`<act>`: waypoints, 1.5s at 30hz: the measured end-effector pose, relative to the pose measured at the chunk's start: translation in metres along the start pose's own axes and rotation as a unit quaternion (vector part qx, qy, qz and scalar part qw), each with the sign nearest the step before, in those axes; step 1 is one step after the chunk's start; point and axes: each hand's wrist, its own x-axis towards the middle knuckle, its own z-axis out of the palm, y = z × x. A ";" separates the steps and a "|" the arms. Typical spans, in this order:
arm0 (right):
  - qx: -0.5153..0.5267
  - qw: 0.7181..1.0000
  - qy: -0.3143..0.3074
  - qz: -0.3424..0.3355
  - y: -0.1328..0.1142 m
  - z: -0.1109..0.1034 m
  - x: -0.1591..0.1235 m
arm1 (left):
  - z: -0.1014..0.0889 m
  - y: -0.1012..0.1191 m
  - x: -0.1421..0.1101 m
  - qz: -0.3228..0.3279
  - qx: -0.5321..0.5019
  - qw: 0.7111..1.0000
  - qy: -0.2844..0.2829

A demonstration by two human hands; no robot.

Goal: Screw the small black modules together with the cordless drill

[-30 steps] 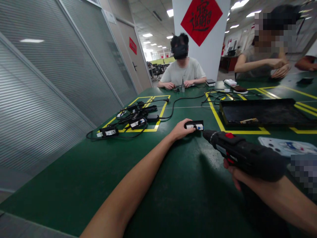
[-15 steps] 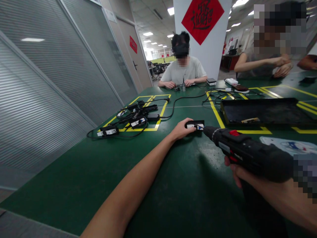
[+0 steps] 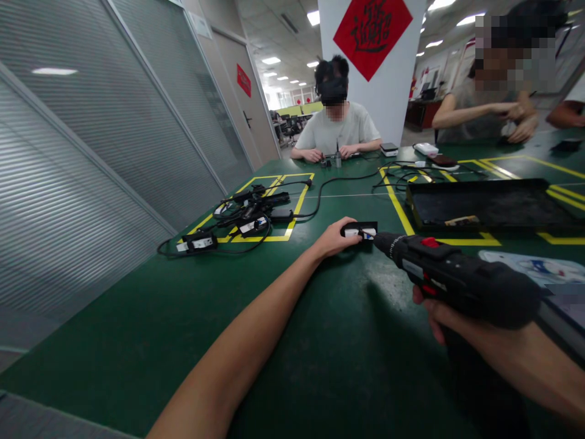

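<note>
My left hand (image 3: 337,238) is closed around the left end of a small black box with a white label (image 3: 369,229), which rests on the green table (image 3: 292,341). A black cordless drill with red switches (image 3: 450,271) is gripped in my right hand (image 3: 450,320). The drill lies nearly level and points left. Its chuck end is right beside the box, and the tip seems to meet the box's right part; exact contact is too small to make out. The drill's body hides part of my right fingers.
A tangle of black adapters and cables (image 3: 253,213) lies at left inside yellow tape. At right stand a black tray (image 3: 493,207) and a light-blue illustrated card or case (image 3: 534,268). Across the table sits a person in a white shirt (image 3: 338,131); another person (image 3: 484,119) is at right.
The view has shifted very slightly. Both hands, the drill and the labelled box keep nearly the same places.
</note>
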 end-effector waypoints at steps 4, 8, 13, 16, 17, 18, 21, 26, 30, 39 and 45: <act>-0.029 0.997 -0.059 0.048 0.006 0.002 -0.002 | 0.000 -0.001 0.001 0.009 0.001 1.000 0.001; -0.001 0.995 -0.060 0.074 -0.002 0.007 -0.007 | 0.000 0.001 0.001 0.006 -0.002 1.000 0.002; 0.040 0.992 -0.091 0.073 0.002 0.009 -0.003 | 0.000 0.001 0.001 -0.004 0.001 1.000 -0.004; 0.053 0.987 -0.146 0.049 0.015 0.009 0.004 | 0.000 0.000 0.002 -0.001 -0.001 1.000 -0.003; 0.075 0.983 -0.161 0.046 0.018 0.009 0.006 | 0.000 -0.001 0.002 0.001 -0.001 1.000 -0.003; 0.100 0.978 -0.174 0.046 0.021 0.008 0.007 | 0.000 -0.001 0.002 0.003 0.001 1.000 -0.003; 0.152 0.968 -0.197 0.042 0.019 0.005 0.004 | 0.000 0.001 0.002 0.003 0.007 1.000 -0.003; 0.072 0.985 -0.150 0.043 0.002 -0.002 -0.002 | -0.001 0.004 0.001 -0.002 0.006 1.000 -0.011; 0.057 0.986 -0.149 0.041 0.002 -0.001 0.000 | -0.002 0.004 0.001 -0.003 0.007 1.000 -0.002; 0.108 0.982 -0.156 0.025 0.012 0.001 0.003 | -0.001 0.003 0.000 -0.010 0.021 1.000 -0.003; 0.086 0.984 -0.151 0.029 0.003 -0.004 -0.002 | -0.002 0.006 -0.001 -0.013 0.029 0.999 0.000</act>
